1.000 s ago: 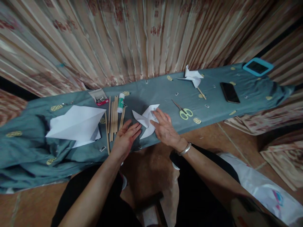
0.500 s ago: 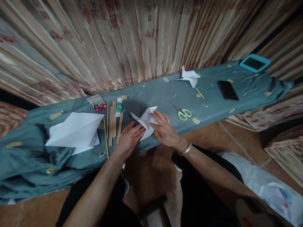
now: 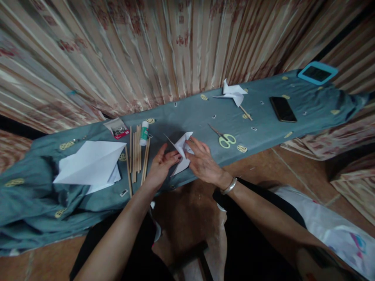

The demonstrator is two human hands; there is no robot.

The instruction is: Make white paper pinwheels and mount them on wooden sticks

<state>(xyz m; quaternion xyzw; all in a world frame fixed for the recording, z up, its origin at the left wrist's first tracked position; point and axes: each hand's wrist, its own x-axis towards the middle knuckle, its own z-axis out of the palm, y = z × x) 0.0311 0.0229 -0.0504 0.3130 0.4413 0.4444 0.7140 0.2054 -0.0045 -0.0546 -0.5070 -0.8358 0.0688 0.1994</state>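
A white paper pinwheel point(image 3: 182, 150), its corners bent in toward the middle, sits on the cloth-covered surface between my hands. My right hand point(image 3: 205, 160) closes on its right side, fingers pressing the folded corners near the centre. On the left side my left hand point(image 3: 162, 164) touches the paper with its fingertips, the thumb raised and fingers apart. A finished-looking paper pinwheel on a stick point(image 3: 233, 95) lies farther back to the right. Green-handled scissors point(image 3: 225, 139) lie to the right of my right hand.
Left of my hands are wooden sticks point(image 3: 136, 152), a glue stick point(image 3: 144, 133), a small box of metal pins point(image 3: 118, 129) and stacked white paper sheets point(image 3: 90, 164). A phone point(image 3: 283, 109) and a blue-framed tablet point(image 3: 318, 73) lie right. A curtain point(image 3: 164, 50) hangs behind.
My left thumb has lifted and the left fingers have opened away from the paper. The pinwheel's left corner now stands more upright. My right hand keeps its hold.
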